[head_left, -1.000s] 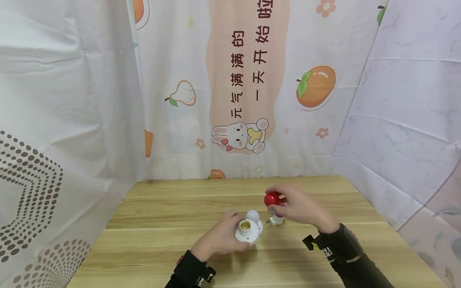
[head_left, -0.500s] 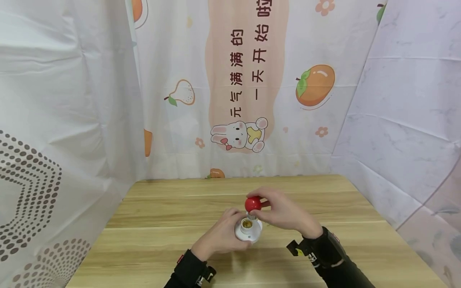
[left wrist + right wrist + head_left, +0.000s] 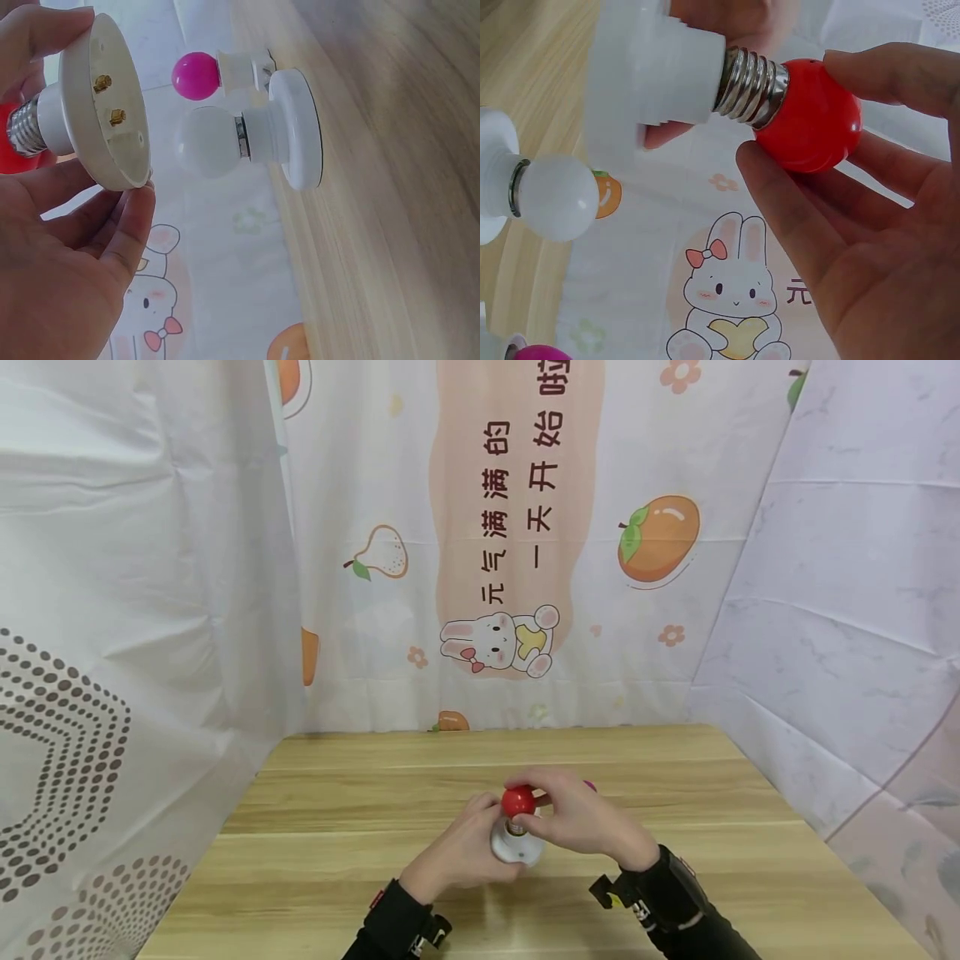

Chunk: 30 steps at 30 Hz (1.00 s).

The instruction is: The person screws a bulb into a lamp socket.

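My left hand [image 3: 468, 852] grips a round white lamp socket [image 3: 528, 852] by the edge of its base. In the left wrist view the hollow underside shows, with two brass screws. Thumb and fingers of my right hand [image 3: 588, 817] hold a red light bulb [image 3: 810, 116] by its globe. The bulb's silver screw thread [image 3: 751, 86] points into the socket's mouth, its tip at the opening and most of the thread still showing. Both hands are held up over the wooden table [image 3: 360, 860].
Behind the held socket, a white bulb [image 3: 210, 142] sits in another white socket [image 3: 300, 131] on the table. Farther off is a magenta bulb [image 3: 196, 75] in a small white holder [image 3: 244, 71]. A printed curtain [image 3: 375, 635] hangs along the table's back edge.
My right hand has carried the red bulb left and slightly down, from beside the lamp socket to its mouth. My left hand has stayed nearly still with the socket.
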Available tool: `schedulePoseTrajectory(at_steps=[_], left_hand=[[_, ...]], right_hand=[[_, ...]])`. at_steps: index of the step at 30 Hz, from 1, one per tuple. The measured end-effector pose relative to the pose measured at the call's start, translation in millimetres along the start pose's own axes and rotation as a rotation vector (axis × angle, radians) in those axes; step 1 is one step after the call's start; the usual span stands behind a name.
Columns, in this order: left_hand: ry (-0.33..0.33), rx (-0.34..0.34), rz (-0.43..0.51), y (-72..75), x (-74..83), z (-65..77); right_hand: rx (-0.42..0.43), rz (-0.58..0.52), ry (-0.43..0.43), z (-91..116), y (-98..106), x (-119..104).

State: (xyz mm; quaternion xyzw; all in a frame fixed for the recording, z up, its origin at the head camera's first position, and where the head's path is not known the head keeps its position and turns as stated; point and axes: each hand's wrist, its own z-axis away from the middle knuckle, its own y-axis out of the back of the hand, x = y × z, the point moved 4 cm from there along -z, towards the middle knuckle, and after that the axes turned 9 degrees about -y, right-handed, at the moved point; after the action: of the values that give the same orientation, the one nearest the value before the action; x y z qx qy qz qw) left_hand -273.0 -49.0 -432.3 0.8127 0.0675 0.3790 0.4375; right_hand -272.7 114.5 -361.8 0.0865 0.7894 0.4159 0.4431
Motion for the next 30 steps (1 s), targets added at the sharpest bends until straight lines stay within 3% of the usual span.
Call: schedulePoseTrajectory(at_steps=[17,30], left_hand=[[-0.017,0.043,0.004,1.7,1.5,-0.4],[0.01,0.088,0.078,8.1,-2.8,1.0]], right_hand=[[0.032,-0.04,-0.052,7.8,0.8,10.1],[0.038,-0.123,-0.117,13.6,7.4,22.0]])
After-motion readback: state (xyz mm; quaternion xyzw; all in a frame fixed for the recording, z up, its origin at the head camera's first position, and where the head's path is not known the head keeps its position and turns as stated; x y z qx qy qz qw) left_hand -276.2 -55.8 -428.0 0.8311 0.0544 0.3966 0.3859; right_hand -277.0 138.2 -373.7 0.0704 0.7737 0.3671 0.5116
